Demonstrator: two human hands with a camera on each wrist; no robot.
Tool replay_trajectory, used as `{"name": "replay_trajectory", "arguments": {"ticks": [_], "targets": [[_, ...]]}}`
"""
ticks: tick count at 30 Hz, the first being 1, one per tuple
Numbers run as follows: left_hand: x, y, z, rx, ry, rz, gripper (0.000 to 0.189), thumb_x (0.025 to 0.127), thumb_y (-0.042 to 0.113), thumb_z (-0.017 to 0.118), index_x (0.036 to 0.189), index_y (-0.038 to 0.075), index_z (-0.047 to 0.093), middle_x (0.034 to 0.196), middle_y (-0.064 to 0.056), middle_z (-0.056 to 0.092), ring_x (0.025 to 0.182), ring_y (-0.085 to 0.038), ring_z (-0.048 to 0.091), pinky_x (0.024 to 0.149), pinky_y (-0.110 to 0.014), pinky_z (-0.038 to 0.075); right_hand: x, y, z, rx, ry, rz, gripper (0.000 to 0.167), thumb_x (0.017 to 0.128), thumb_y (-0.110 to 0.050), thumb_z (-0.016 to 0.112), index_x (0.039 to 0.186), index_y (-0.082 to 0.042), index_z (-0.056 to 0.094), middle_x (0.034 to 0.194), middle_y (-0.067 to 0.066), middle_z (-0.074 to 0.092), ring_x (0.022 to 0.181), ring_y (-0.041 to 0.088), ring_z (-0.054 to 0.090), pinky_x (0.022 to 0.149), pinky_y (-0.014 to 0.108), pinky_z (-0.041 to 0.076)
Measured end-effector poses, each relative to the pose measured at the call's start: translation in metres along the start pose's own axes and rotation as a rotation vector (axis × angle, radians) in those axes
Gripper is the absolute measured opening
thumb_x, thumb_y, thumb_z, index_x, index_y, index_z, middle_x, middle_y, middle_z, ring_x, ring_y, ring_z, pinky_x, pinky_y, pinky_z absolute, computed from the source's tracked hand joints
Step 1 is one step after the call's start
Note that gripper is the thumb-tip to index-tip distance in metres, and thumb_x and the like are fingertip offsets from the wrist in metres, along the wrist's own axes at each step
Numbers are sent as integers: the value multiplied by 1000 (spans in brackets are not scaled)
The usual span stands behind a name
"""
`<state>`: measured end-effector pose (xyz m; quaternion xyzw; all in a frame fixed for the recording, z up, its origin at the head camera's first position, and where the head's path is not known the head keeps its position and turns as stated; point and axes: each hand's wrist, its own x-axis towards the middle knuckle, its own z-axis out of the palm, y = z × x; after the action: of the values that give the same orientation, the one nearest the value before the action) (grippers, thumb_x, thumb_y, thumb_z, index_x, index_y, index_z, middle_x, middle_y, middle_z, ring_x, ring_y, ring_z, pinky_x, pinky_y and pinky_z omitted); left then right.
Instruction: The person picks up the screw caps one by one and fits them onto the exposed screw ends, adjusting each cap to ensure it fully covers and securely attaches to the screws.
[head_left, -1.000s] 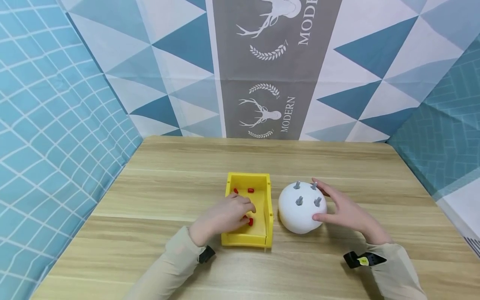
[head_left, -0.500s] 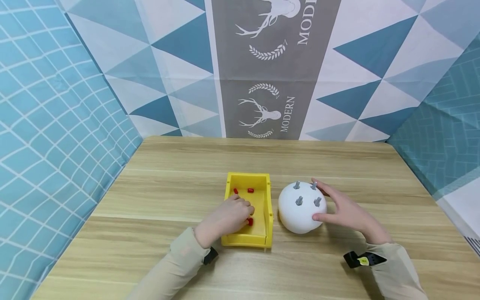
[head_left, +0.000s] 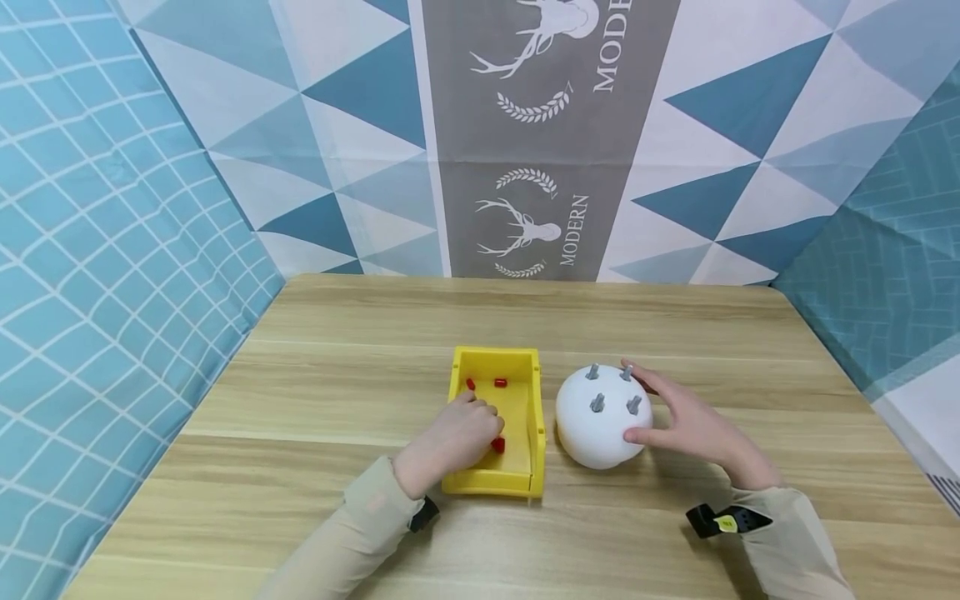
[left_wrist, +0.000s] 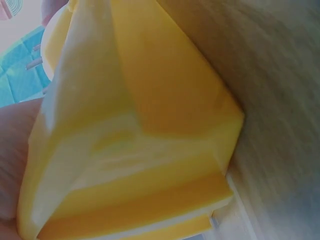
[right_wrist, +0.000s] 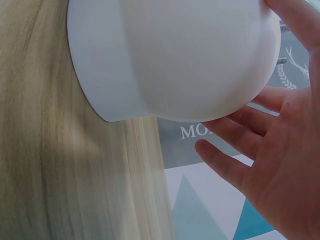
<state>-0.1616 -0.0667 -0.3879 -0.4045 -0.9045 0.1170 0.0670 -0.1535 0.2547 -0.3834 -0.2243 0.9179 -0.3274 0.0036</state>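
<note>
My left hand (head_left: 459, 433) reaches into a yellow bin (head_left: 538, 421), its fingers bent down toward the floor of it. Beside those fingers lies a small red piece (head_left: 498, 446); whether they pinch one I cannot tell. Two more small red cylindrical pieces (head_left: 500, 382) lie at the bin's far end. In the left wrist view the bin's wall (left_wrist: 170, 75) hides the fingertips. To the right stands a white dome (head_left: 588, 437) with several grey threaded bolts (head_left: 597, 403) sticking up from its top. Thumb and fingers of my right hand (head_left: 686, 417) hold the dome (right_wrist: 200, 60) from its right side.
All of this stands on a wooden table (head_left: 360, 333), the dome just right of the bin. A patterned wall covering (head_left: 375, 125) rises behind the far edge. Black devices are strapped at both wrists, the right one (head_left: 727, 521) close above the table.
My left hand has shifted slightly toward the near side of the bin and its fingers have drawn in closer, by the near red piece. The right hand and the dome stay put.
</note>
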Motion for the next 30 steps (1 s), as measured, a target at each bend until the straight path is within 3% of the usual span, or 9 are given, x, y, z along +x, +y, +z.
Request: {"name": "replay_trajectory", "arguments": {"ticks": [18,25,30], "targets": [[0,2,2,97,16,0,7,81,12,63,80,19,65,73,6,62,69,-12,58,66,-27,39,-1,0,1,5,1,0,85,72,-38,74,140,-8,32,137,13,41,120,35,43,89,62,34],[0,3,1,86,9,-6,7,81,11,63,85,17,65,77,5,63,71,-11,58,65,-25,39,-1,0,1,7,12,-5,84,71,-37,75,140,-14,33,137,11,41,119,32,44,89,60,36],[-1,2,1,67,43,-1,6,81,10,62,83,16,64,75,3,63,69,-12,58,63,-25,39,-2,0,1,18,14,-5,84,71,-37,76,140,-19,33,137,9,41,119,30,44,90,59,36]]}}
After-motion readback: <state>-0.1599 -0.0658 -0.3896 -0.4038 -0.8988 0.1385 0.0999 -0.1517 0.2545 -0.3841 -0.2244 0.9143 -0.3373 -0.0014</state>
